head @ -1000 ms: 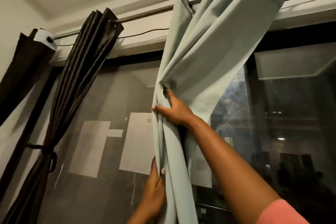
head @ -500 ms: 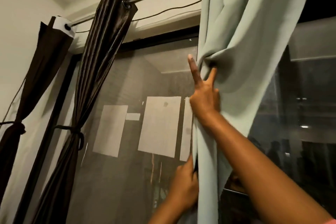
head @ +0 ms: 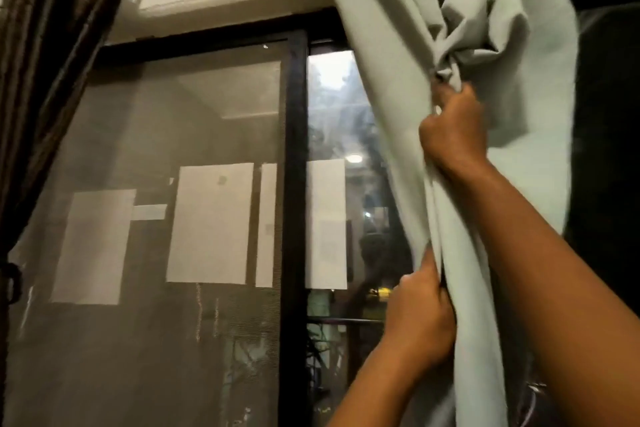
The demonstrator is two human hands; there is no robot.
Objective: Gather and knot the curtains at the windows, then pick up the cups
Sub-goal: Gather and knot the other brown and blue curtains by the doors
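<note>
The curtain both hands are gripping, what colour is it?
Pale grey-green, plain with no pattern, the curtain shows best in the head view, bunched above the right hand.

Your pale grey-green curtain (head: 398,45) hangs at the right of the window, bunched into a crumpled gather near its top and falling below that as a narrow bundle of folds. At the far left you see the dark brown curtain (head: 52,45), pleated, hanging close against the window's edge.

The window frame (head: 294,184) (black, upright) carries 4 paper sheets (head: 211,222) on its panes.
</note>
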